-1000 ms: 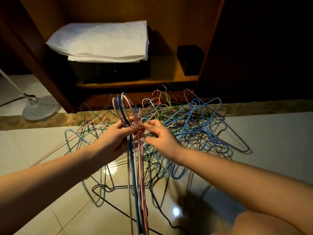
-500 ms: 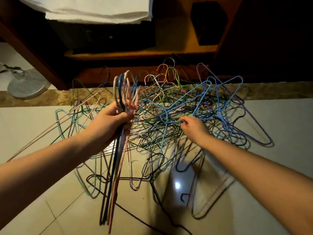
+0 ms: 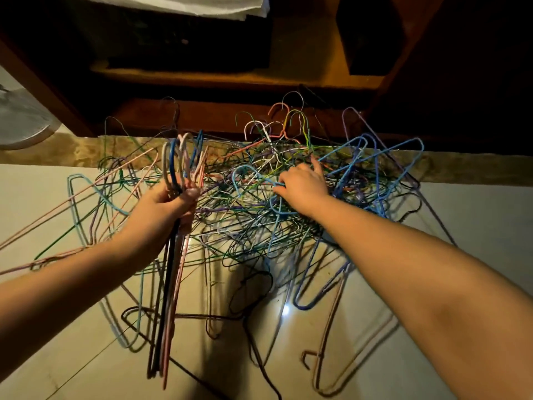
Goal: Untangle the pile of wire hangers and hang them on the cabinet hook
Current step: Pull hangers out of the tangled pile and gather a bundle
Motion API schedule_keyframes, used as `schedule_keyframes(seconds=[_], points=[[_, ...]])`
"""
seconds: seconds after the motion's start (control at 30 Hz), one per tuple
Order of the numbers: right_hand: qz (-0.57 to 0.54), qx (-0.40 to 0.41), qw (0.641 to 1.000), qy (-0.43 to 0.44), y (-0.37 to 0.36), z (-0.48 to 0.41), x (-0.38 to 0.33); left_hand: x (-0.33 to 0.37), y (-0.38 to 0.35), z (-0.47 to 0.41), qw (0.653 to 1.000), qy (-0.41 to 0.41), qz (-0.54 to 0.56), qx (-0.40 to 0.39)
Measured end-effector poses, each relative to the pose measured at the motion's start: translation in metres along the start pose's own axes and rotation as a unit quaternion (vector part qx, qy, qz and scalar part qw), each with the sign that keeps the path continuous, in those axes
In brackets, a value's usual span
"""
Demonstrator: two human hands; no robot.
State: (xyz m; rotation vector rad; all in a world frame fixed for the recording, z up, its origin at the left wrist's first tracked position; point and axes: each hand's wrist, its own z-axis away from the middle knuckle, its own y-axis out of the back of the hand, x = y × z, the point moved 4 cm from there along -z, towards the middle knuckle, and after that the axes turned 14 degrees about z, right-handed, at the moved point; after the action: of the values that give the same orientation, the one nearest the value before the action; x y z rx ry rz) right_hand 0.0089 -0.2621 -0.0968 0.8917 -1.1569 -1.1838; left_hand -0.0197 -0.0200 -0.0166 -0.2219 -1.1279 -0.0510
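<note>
On the floor [image 3: 467, 232], hanger pile [image 3: 253, 217], left hand [image 3: 161, 215] grip curled round a bundle [image 3: 170, 284], right hand [image 3: 302, 192] pinching a blue hanger [image 3: 247, 171].

Head-worn, wide-angle; looking forward and down, close over tangled coloured wire hangers [image 3: 248, 207], facing dark wooden cabinet [image 3: 302, 53].

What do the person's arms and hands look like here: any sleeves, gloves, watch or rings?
Both are bare. The left hand and right hand wear no gloves, and no rings show on the visible fingers. The left forearm and right forearm are uncovered to the frame edge: no sleeve, watch or bracelet in view. The light is dim, so small marks cannot be ruled out.
</note>
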Motion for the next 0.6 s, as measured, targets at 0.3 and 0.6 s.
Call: schedule_keyframes(seconds=[0.3,0.6], points=[[0.02,0.121,0.992,0.042,0.067,-0.012,0.027,0.002,-0.011,0.001,1.0,0.015,0.015,-0.013],[0.087,0.246,0.965,0.005,0.146,0.012,0.055,0.012,-0.02,0.007,0.999,-0.019,0.028,-0.018]])
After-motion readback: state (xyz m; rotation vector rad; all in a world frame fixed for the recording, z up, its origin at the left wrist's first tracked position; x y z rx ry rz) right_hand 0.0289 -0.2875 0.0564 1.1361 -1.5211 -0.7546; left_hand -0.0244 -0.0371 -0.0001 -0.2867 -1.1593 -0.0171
